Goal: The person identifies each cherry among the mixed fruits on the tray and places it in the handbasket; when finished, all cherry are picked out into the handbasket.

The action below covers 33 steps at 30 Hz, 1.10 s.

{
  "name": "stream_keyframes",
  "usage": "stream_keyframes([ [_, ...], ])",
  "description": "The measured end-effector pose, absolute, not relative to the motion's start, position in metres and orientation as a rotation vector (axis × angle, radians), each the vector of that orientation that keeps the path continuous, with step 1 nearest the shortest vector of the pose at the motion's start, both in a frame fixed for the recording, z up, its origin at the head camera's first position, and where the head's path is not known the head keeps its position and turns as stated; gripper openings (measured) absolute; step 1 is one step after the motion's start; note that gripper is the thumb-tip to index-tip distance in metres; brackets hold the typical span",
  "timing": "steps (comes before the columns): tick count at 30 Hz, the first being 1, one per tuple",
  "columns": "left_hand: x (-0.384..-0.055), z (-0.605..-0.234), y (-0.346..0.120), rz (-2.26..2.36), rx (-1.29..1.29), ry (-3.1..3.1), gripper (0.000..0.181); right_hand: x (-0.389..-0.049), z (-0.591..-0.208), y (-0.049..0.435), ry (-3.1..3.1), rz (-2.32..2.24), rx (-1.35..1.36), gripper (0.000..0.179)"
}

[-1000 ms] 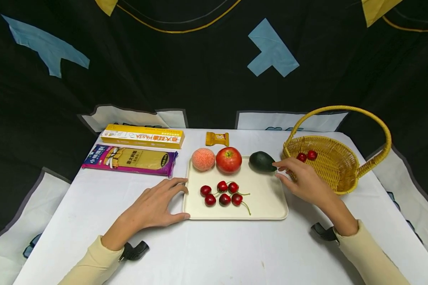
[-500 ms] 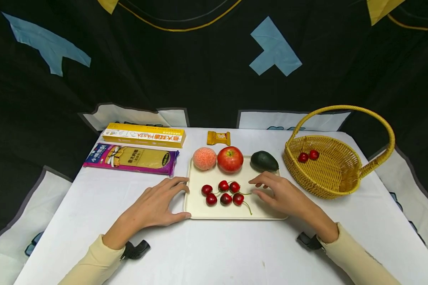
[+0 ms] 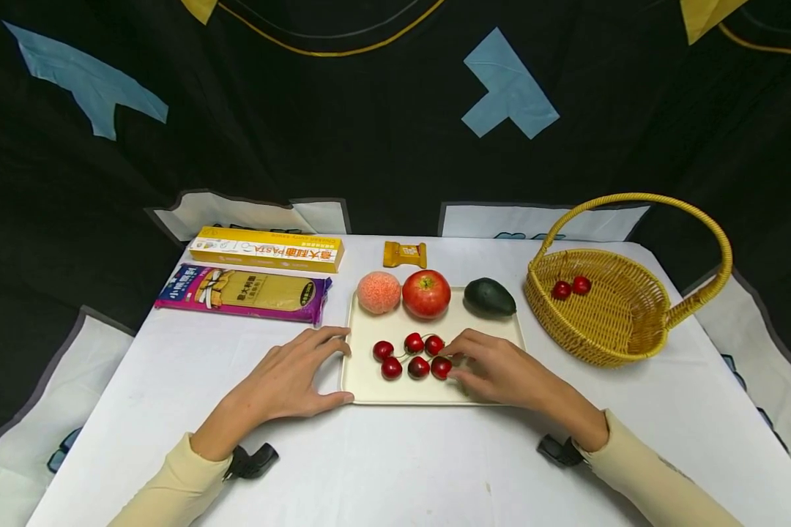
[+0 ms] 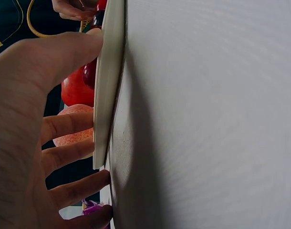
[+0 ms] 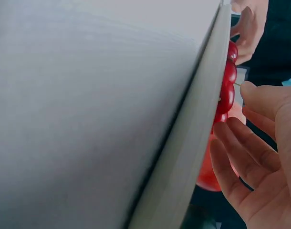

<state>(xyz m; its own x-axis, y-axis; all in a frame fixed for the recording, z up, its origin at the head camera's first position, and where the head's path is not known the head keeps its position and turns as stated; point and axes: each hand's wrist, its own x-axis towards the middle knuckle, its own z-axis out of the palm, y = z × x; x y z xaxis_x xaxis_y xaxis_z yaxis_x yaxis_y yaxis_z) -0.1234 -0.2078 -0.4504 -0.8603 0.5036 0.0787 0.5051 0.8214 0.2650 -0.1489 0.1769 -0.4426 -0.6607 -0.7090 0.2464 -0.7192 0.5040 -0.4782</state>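
Note:
A cream tray (image 3: pixel 382 402) bears several red cherries (image 3: pixel 418 368) with stems. Behind them sit a rough pinkish-orange ball-shaped fruit (image 3: pixel 379 293), a red apple (image 3: pixel 426 294) and a dark green avocado (image 3: pixel 490 298). My left hand (image 3: pixel 280 384) rests at the tray's left side, thumb at the front corner, fingers spread along the rim. Over the tray's right half, my right hand (image 3: pixel 501 369) has its thumb and fingertips right at the rightmost front cherry (image 3: pixel 440 367). In the right wrist view, the thumb (image 5: pixel 262 98) and other fingers are parted, beside the cherries.
A yellow wicker basket (image 3: pixel 600 355) with a tall handle stands to the right, two cherries (image 3: pixel 581 285) inside. At the back left lie a pasta box (image 3: pixel 266 250) and a purple-edged noodle packet (image 3: pixel 244 294). A small orange-brown wrapped snack (image 3: pixel 405 255) lies behind the tray.
My right hand has moved left from beside the avocado and basket, over the tray, to the rightmost front cherry. The left hand has stayed at the tray's edge.

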Motion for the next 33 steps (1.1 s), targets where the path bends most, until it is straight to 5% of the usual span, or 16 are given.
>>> stream_keyframes([
  [33, -0.122, -0.451, -0.207, -0.444, -0.824, -2.991, 0.062, -0.149, -0.433, 0.189, -2.766, 0.744, 1.237, 0.025],
])
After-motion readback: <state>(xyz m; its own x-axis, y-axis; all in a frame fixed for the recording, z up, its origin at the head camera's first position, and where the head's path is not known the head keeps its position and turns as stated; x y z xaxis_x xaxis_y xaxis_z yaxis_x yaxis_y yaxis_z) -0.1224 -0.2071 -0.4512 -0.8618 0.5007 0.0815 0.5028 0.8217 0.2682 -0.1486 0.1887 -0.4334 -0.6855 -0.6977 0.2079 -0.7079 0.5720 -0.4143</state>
